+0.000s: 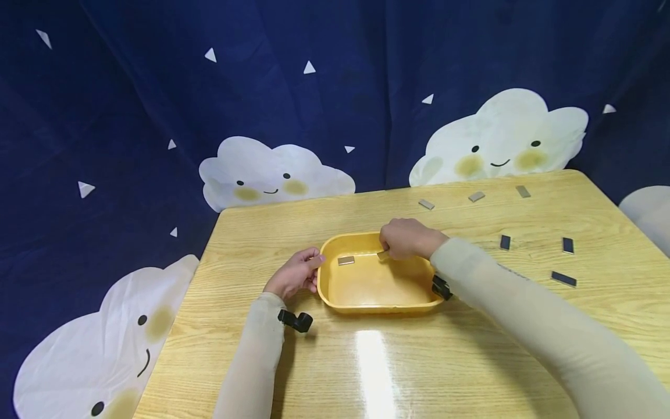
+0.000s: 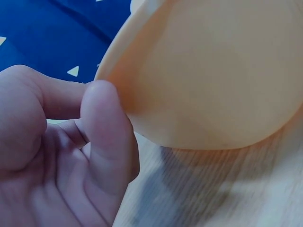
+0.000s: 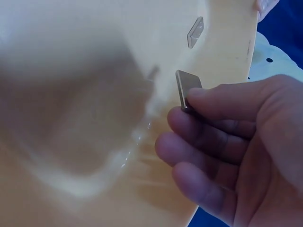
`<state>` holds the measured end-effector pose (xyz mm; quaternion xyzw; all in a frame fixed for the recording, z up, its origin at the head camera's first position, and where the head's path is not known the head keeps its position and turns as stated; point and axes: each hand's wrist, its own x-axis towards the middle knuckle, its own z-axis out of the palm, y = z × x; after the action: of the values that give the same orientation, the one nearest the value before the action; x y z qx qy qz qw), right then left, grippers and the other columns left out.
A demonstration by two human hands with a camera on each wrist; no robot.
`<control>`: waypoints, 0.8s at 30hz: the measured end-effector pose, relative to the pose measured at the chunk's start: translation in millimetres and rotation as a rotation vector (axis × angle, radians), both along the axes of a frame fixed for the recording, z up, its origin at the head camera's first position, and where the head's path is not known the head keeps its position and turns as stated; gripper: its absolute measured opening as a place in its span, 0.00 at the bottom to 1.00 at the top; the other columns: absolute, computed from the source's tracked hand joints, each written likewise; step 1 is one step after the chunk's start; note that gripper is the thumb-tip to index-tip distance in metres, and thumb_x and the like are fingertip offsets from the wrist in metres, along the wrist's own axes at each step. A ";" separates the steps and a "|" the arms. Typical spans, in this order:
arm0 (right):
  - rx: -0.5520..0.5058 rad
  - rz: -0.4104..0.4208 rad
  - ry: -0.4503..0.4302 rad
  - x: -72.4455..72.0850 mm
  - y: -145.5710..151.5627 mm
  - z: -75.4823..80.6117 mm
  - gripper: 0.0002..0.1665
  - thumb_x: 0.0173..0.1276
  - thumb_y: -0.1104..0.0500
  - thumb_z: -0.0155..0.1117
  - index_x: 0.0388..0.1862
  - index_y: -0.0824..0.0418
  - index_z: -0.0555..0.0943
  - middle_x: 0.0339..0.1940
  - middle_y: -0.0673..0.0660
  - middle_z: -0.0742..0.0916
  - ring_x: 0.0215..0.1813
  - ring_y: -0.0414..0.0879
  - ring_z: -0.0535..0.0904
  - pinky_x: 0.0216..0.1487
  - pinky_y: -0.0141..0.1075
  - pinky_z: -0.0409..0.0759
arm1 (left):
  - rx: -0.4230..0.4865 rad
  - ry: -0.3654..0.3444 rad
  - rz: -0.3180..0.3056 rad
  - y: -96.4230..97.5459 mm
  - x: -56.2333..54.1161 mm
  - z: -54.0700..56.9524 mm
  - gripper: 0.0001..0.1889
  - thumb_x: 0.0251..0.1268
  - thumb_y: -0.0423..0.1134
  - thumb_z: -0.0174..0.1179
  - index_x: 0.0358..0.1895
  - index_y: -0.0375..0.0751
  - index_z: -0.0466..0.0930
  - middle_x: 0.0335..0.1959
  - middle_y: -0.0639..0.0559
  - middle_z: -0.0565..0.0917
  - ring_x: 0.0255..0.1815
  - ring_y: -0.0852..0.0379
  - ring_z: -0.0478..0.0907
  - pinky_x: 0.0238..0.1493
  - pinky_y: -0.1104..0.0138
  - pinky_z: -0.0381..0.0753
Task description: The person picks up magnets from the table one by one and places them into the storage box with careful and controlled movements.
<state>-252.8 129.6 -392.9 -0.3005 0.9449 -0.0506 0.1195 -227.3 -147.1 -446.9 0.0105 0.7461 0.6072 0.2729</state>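
Observation:
A yellow plastic basin [image 1: 371,288] sits on the wooden table. My left hand [image 1: 294,274] pinches its left rim, the thumb [image 2: 102,113] on the inner side in the left wrist view. Over the far part of the basin, my right hand [image 1: 408,240] holds a small flat gold-coloured rectangular tile [image 3: 188,85] between thumb and index finger. The tile's lower part is covered by the fingers. Another gold-coloured tile [image 1: 346,261] lies inside the basin, to the left of the right hand.
Three grey-tan tiles, one of them this tile [image 1: 476,196], lie along the table's far side. Three dark tiles, including a longer one [image 1: 563,279], lie to the right of the right forearm. A dark blue curtain [image 1: 262,105] with clouds hangs behind the wooden table [image 1: 324,372].

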 end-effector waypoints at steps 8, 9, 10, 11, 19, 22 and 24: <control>0.018 -0.014 -0.038 -0.7 -1.5 0.0 0.31 0.63 0.53 0.71 0.09 0.50 0.63 0.12 0.46 0.62 0.21 0.40 0.57 0.22 0.31 0.55 | -0.005 -0.002 0.005 -1.5 -0.2 -0.2 0.10 0.78 0.39 0.48 0.33 0.42 0.66 0.18 0.54 0.70 0.14 0.62 0.68 0.17 0.72 0.74; 0.027 -0.017 -0.040 -0.7 -1.7 -0.1 0.30 0.63 0.52 0.72 0.09 0.50 0.64 0.12 0.45 0.63 0.21 0.40 0.59 0.22 0.31 0.56 | -0.008 -0.002 0.004 -1.6 -0.3 -0.3 0.10 0.78 0.39 0.48 0.33 0.42 0.66 0.18 0.54 0.70 0.14 0.62 0.69 0.17 0.72 0.74; 0.040 -0.022 -0.045 -0.7 -2.1 -0.1 0.29 0.63 0.51 0.72 0.10 0.51 0.65 0.12 0.45 0.65 0.21 0.40 0.60 0.22 0.31 0.58 | -0.010 -0.003 0.004 -1.8 -0.4 -0.5 0.11 0.77 0.39 0.48 0.33 0.42 0.66 0.18 0.54 0.70 0.14 0.62 0.69 0.17 0.72 0.75; 0.053 -0.024 -0.047 -0.7 -2.1 -0.3 0.28 0.63 0.50 0.72 0.11 0.51 0.66 0.13 0.46 0.67 0.21 0.41 0.62 0.22 0.32 0.61 | -0.009 -0.005 0.004 -1.8 -0.5 -0.6 0.11 0.77 0.39 0.49 0.32 0.43 0.66 0.18 0.54 0.70 0.14 0.62 0.69 0.17 0.72 0.75; 0.130 -0.047 -0.071 -3.0 -3.2 -3.1 0.22 0.64 0.49 0.69 0.14 0.54 0.74 0.16 0.48 0.76 0.23 0.43 0.71 0.26 0.35 0.73 | 0.003 -0.003 -0.008 -1.9 -1.3 -2.6 0.09 0.78 0.38 0.48 0.35 0.40 0.66 0.19 0.54 0.69 0.15 0.62 0.69 0.17 0.72 0.76; 0.142 -0.054 -0.097 -3.3 -3.5 -3.4 0.23 0.66 0.49 0.67 0.13 0.54 0.75 0.12 0.48 0.79 0.19 0.42 0.74 0.25 0.34 0.74 | 0.003 -0.005 -0.007 -1.6 -1.6 -3.0 0.10 0.78 0.39 0.48 0.36 0.39 0.66 0.19 0.55 0.69 0.15 0.62 0.69 0.17 0.72 0.75; 0.153 -0.059 -0.112 -3.3 -3.3 -3.4 0.22 0.67 0.49 0.66 0.14 0.54 0.76 0.11 0.48 0.80 0.17 0.41 0.75 0.25 0.34 0.75 | 0.003 -0.007 -0.010 -1.5 -1.8 -2.7 0.10 0.78 0.39 0.48 0.37 0.37 0.66 0.19 0.55 0.69 0.15 0.62 0.69 0.17 0.72 0.75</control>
<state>-256.0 126.3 -396.4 -0.2590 0.9464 0.0017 0.1931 -229.1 -148.6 -449.6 0.0124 0.7441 0.6072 0.2783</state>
